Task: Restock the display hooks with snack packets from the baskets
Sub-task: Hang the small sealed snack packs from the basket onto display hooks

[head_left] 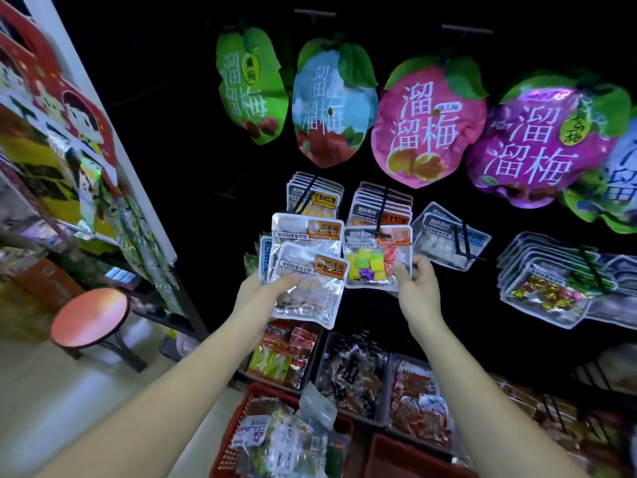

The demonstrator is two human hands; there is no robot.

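My left hand (pixel 267 291) grips a fanned stack of clear snack packets (pixel 306 270) with orange labels, held up in front of the black display wall. My right hand (pixel 417 281) pinches the lower right corner of a clear packet of colourful soft candies (pixel 372 260), whose top sits at the tip of a black display hook (pixel 384 215). Similar packets hang behind it on that hook (pixel 382 205) and on the hook to the left (pixel 315 198). A red basket (pixel 282 439) full of mixed packets stands below my arms.
Large fruit-shaped plum bags (pixel 427 125) hang along the top row. More clear packets hang at the right (pixel 548 277). Grey bins of snacks (pixel 355 377) line the bottom, with a second red basket (pixel 406 460) beside the first. A round red stool (pixel 89 317) and a shelf unit (pixel 86 139) stand at left.
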